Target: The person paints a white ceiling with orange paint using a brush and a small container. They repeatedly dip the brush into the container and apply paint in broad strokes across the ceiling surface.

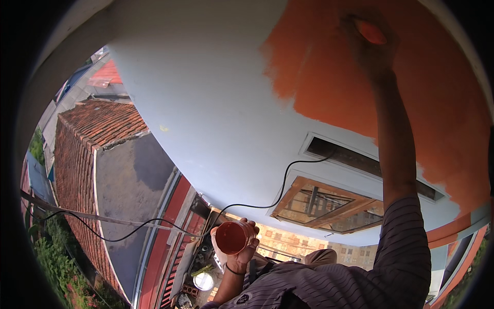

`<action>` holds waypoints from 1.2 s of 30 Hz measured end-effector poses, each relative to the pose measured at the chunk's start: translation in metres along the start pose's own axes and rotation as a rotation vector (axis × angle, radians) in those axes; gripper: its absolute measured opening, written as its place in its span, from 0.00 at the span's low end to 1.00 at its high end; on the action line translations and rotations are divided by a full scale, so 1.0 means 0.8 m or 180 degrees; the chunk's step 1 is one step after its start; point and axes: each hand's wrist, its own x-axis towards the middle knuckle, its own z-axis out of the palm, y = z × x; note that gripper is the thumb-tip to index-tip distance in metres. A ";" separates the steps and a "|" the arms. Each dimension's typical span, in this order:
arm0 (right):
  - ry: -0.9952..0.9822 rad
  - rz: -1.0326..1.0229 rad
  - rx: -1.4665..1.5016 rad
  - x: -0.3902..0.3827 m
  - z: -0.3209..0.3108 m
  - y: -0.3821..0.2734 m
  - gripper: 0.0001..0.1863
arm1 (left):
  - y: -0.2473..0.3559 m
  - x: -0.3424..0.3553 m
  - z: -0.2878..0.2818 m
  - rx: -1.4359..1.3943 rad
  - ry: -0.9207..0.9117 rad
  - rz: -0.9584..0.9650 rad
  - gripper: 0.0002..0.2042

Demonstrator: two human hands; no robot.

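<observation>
My left hand [249, 253] is closed around a small round paint pot [232, 239], held low in front of my body. Its mouth faces me, and the inside is coated reddish-orange. Stretched high to the upper right, my right hand [372, 55] is closed on what looks like a paintbrush [370, 32], smeared by motion, with a bright orange part showing. That hand is at the orange painted area [329, 77] of the wall. Toward the left, the pale, unpainted wall [206, 103] meets the orange along a ragged, streaky edge.
A black cable [252, 205] runs from a narrow wall opening [329, 149] across to the left. Below that opening is a wood-framed window [329, 203]. A tiled-roof house [103, 123] stands at left; far below are a white bucket [204, 281] and greenery [56, 268].
</observation>
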 end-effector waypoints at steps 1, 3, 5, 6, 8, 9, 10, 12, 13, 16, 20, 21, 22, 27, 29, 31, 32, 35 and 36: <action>0.0245 -0.0614 -0.0223 0.001 0.000 0.000 0.08 | 0.000 0.002 -0.002 0.0013 -0.0015 -0.0009 0.31; 0.0687 0.0887 0.1289 -0.025 0.021 -0.012 0.02 | -0.003 0.009 -0.006 -0.0050 -0.0010 -0.0044 0.31; 0.0682 0.1108 0.1028 -0.075 0.056 -0.030 0.03 | -0.007 0.013 -0.007 -0.0085 0.0000 -0.0109 0.31; 0.0338 0.0708 -0.0109 -0.112 0.079 -0.048 0.04 | -0.009 0.013 -0.006 -0.0084 -0.0002 -0.0134 0.31; -0.0358 0.1095 0.1062 -0.160 0.116 -0.072 0.04 | -0.008 0.016 -0.004 -0.0087 -0.0006 -0.0169 0.31; -0.0630 0.1474 0.0929 -0.163 0.119 -0.073 0.04 | -0.008 0.016 -0.002 -0.0103 0.0015 -0.0188 0.31; -0.0790 0.1727 0.0870 -0.159 0.118 -0.072 0.04 | -0.007 0.014 -0.001 -0.0180 0.0036 -0.0256 0.31; -0.0381 0.1591 0.0936 -0.124 0.097 -0.062 0.04 | -0.005 0.011 0.002 -0.0088 -0.0039 -0.0185 0.31; 0.0304 0.1244 0.1016 -0.094 0.083 -0.052 0.05 | -0.004 0.010 0.002 -0.0097 -0.0034 -0.0166 0.31; 0.0053 0.1464 0.1672 -0.033 0.032 -0.040 0.05 | -0.004 0.012 0.002 -0.0132 0.0048 -0.0141 0.31; -0.0133 0.1129 0.0714 -0.048 0.088 -0.067 0.06 | -0.011 0.021 0.006 -0.0001 0.0054 -0.0220 0.30; -0.0865 0.1218 0.0718 -0.062 0.098 -0.072 0.05 | -0.012 0.023 0.008 0.0132 0.0053 -0.0248 0.30; -0.0509 0.1159 0.0801 -0.063 0.102 -0.065 0.04 | -0.013 0.024 0.010 0.0135 0.0130 -0.0272 0.30; 0.1024 0.1007 0.0928 -0.046 0.040 -0.015 0.05 | -0.019 0.027 0.017 0.0193 0.0103 -0.0352 0.30; 0.1374 0.1082 0.1104 -0.052 0.017 -0.017 0.05 | -0.022 0.025 0.017 0.0154 0.0117 -0.0394 0.30; 0.0511 0.0803 0.0269 -0.073 0.011 -0.036 0.05 | -0.024 0.025 0.019 0.0232 0.0216 -0.0381 0.29; -0.0064 0.0678 -0.0201 -0.088 0.010 -0.048 0.05 | -0.024 0.026 0.020 0.0153 0.0164 -0.0485 0.29; -0.1275 0.0610 0.0581 -0.119 -0.002 -0.066 0.06 | -0.026 0.026 0.023 0.0156 0.0205 -0.0583 0.29; -0.0850 0.0854 0.0542 -0.119 -0.015 -0.060 0.06 | -0.026 0.027 0.025 0.0174 0.0189 -0.0594 0.29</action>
